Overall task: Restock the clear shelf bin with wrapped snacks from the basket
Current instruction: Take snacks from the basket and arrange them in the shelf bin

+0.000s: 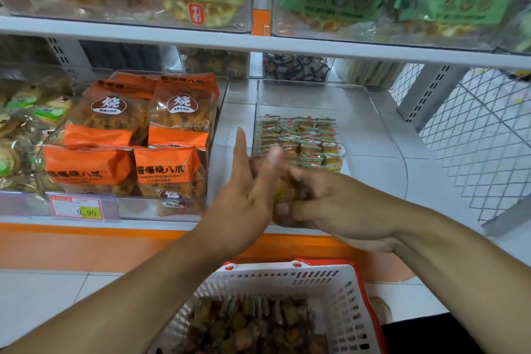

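Observation:
A clear shelf bin point(382, 123) stands on the lower shelf and holds several small wrapped snacks point(301, 135) laid in rows at its left front. In front of the bin, both hands meet around a handful of wrapped snacks point(287, 194). My right hand point(330, 204) curls its fingers round them from the right. My left hand point(250, 190) presses against them from the left with straight fingers and thumb up. Below, a white basket point(339, 290) with red trim holds many more wrapped snacks point(253, 325).
Left of the clear bin is another bin of orange snack bags point(138, 138) with a 9.90 price tag point(77, 208). The upper shelf point(258, 43) carries bins of large bags. A wire mesh panel point(482, 152) closes the right side. The orange shelf base point(86, 247) runs below.

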